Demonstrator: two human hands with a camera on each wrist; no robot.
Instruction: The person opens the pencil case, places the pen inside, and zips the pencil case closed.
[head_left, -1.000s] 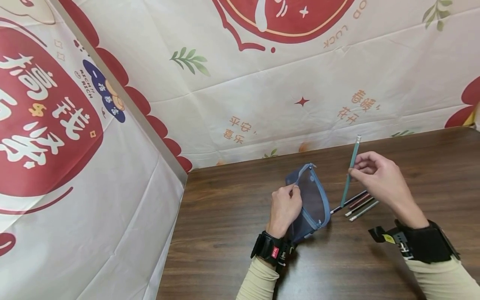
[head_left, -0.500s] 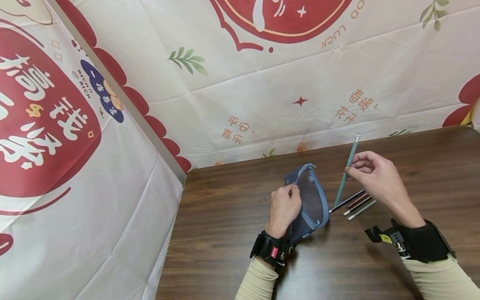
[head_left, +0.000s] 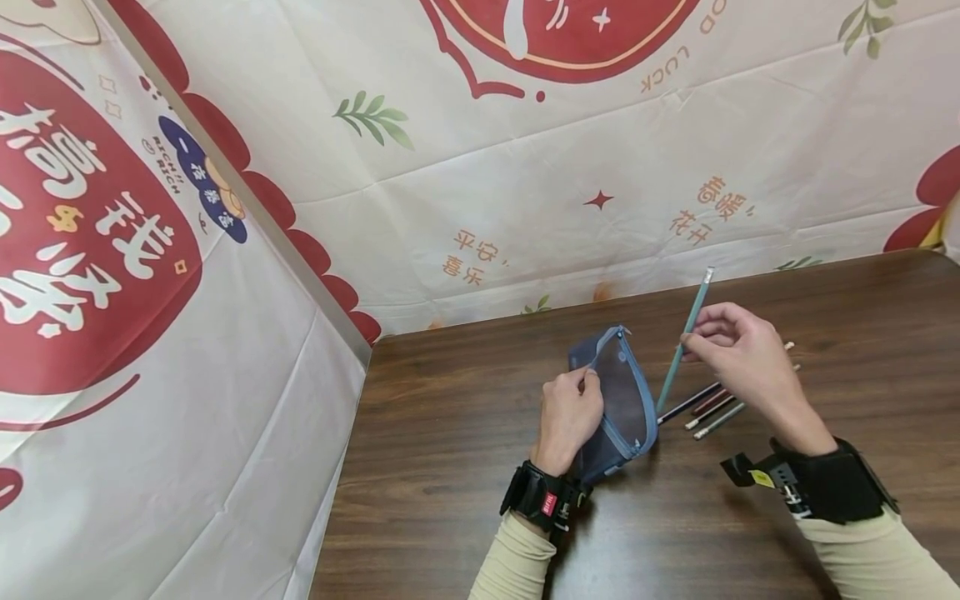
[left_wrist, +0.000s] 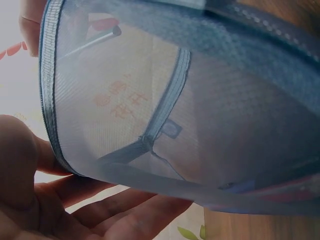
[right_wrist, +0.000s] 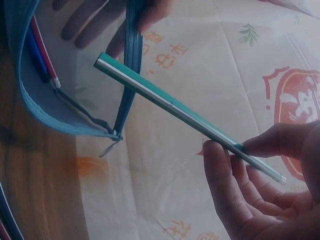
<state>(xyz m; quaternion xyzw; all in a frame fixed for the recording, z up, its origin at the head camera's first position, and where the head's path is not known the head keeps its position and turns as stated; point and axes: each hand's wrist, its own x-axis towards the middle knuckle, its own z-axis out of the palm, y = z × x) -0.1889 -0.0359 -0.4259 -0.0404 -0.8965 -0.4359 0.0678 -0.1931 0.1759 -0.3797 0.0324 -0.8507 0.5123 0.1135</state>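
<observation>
In the head view, my left hand (head_left: 570, 412) pinches the near rim of a blue mesh pencil case (head_left: 622, 396), its zipped mouth gaping toward the right. Thumb and fingertips of my right hand (head_left: 738, 350) pinch a green pencil (head_left: 692, 317), eraser end up, its lower end at the case's right rim. The right wrist view has the pencil's far end (right_wrist: 102, 61) overlapping the mouth of the case, where a red pencil (right_wrist: 46, 55) and a blue pencil (right_wrist: 36, 52) lie inside. Through the mesh in the left wrist view, the green pencil's end (left_wrist: 116, 31) shows close to the opening.
Several pencils (head_left: 718, 423) lie side by side on the brown wooden table (head_left: 450, 467), right of the case and partly under my right hand. A printed white cloth (head_left: 450, 192) hangs behind the table, another (head_left: 247, 400) at the left.
My right hand has moved left with the green pencil, bringing its lower end from over the loose pencils to the case's rim. My left hand and the case stay in place.
</observation>
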